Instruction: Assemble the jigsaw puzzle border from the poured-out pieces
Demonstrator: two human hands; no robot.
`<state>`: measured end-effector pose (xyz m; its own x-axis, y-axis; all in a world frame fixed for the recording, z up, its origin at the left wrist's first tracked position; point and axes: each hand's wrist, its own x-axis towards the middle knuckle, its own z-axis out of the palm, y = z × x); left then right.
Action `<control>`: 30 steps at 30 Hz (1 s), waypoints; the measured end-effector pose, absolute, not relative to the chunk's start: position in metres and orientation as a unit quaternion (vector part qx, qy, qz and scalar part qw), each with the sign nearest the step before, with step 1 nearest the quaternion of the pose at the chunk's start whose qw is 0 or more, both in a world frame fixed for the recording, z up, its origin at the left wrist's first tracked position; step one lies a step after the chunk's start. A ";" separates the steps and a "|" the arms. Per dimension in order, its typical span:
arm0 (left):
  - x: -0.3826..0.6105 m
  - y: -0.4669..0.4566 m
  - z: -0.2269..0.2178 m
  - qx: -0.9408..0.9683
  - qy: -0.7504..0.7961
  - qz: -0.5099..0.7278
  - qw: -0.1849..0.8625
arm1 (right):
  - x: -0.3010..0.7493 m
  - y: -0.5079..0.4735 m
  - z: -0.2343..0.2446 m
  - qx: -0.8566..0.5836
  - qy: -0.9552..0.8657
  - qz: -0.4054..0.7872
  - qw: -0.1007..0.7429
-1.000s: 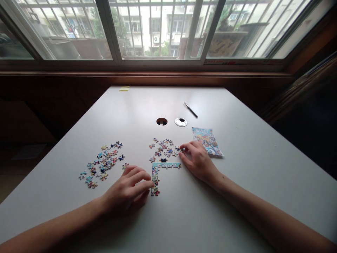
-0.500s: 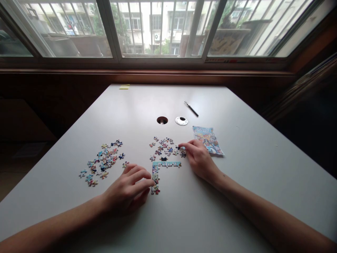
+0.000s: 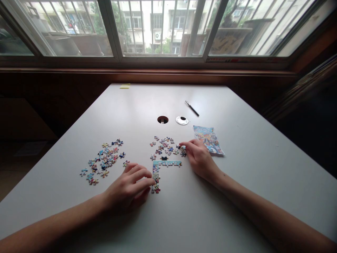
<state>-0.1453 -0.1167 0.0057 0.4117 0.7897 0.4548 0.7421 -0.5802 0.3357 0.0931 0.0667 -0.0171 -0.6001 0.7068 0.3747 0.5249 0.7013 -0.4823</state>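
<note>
A partly joined jigsaw puzzle (image 3: 156,175) lies on the white table as a corner shape, one strip running toward me and another, light blue along its top edge, running right. My left hand (image 3: 133,184) rests at the left side of the near strip, fingers loosely bent and apart, a fingertip touching the strip. Beyond the corner is a group of loose puzzle pieces (image 3: 168,150). My right hand (image 3: 198,158) lies at that group's right end, its index finger stretched onto the pieces. No piece shows lifted in it. One dark piece (image 3: 164,158) sits just above the top strip.
A larger pile of loose pieces (image 3: 105,160) spreads to the left. A colourful picture sheet (image 3: 209,140) lies partly behind my right hand. Farther back are a round cable hole (image 3: 162,120), its silver cover (image 3: 182,121), a pen (image 3: 192,108) and a yellow strip (image 3: 125,86) by the window.
Both hands keep nearly the same places. The whole view has shifted very slightly; the puzzle and loose pieces look unchanged.
</note>
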 end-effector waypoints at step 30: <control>-0.145 -0.117 0.006 0.839 0.457 0.295 0.033 | 0.095 0.067 -0.016 -0.356 -0.859 0.190 0.314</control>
